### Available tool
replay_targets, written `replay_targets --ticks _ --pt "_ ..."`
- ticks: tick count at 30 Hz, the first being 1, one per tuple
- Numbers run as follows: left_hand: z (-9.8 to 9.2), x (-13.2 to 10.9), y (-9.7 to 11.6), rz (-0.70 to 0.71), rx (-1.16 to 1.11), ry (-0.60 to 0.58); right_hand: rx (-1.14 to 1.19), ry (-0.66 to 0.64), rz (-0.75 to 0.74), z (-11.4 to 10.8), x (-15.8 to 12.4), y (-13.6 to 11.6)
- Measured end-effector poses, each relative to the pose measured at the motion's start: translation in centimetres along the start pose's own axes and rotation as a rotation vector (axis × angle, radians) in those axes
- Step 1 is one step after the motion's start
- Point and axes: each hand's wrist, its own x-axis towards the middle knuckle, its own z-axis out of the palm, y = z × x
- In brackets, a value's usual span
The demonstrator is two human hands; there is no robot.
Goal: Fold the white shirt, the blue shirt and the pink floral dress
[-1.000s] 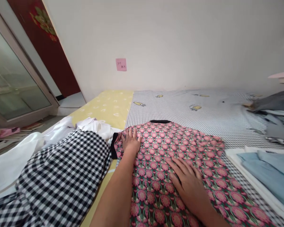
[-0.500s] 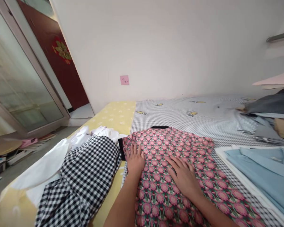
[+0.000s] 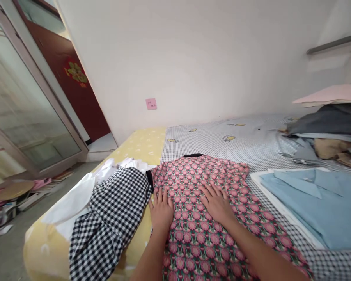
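Note:
A pink floral short-sleeved garment [image 3: 190, 230] with black trim at the neck and left sleeve lies spread out on the bed, its lower end running out of view. My left hand [image 3: 161, 208] rests flat on its left edge, just below the black sleeve cuff, fingers stretched out. Palm down, my right hand [image 3: 217, 203] lies on the middle of the garment with its fingers spread. Neither hand grips the cloth. Left of my left hand is a black-and-white checked garment [image 3: 117, 207], loosely heaped over some white clothing [image 3: 71, 199].
On the right lies a folded light blue collared shirt [image 3: 307, 207] on white cloth. A pile of clothes [image 3: 333, 121] stands behind it. The bed has a yellow sheet [image 3: 146, 146] and a checked sheet [image 3: 210, 136]. Books and other items [image 3: 23, 195] lie on the floor at left.
The view has turned slightly right, showing more of the blue shirt and clothes pile. My left hand has slid slightly down the garment's left edge; both hands stay flat on it.

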Motion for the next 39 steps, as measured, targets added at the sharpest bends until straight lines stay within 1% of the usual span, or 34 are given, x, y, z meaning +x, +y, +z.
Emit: replay_targets --ticks 3,6,9,11,14,17,21,26,33,39 --pt "-0.1 0.2 0.0 -0.010 0.011 -0.020 -0.001 -0.037 -0.028 -0.4 -1.2 1.2" --pt "-0.2 0.5 0.0 -0.010 0.031 -0.025 -0.017 -0.019 -0.080 -1.1 -3.0 3.9" --pt "-0.4 0.6 0.1 -0.009 0.041 -0.034 -0.063 0.030 -0.033 -1.9 -4.7 7.1" --pt "-0.6 0.5 0.1 -0.007 0.039 -0.038 -0.102 0.050 0.004 -2.5 -5.5 8.8" --pt "-0.7 0.4 0.2 0.000 0.035 -0.026 -0.149 0.048 0.032 -3.1 -6.2 10.1" --pt "-0.6 0.4 0.2 0.001 0.025 -0.009 -0.160 0.050 0.044 -3.4 -6.5 10.2" --pt "-0.6 0.3 0.2 0.002 0.017 -0.003 -0.153 0.094 0.079 -3.3 -6.5 9.8" --pt "-1.2 -0.4 0.1 -0.001 0.026 0.005 -0.139 0.128 0.091 -3.5 -6.6 9.6" --pt "-2.0 -2.7 -0.9 -0.024 0.017 -0.006 -0.129 0.180 0.081 -3.7 -6.8 9.6" --pt "-2.4 -5.3 -1.7 -0.043 0.005 -0.008 -0.156 0.175 0.086 -3.9 -6.9 9.5"
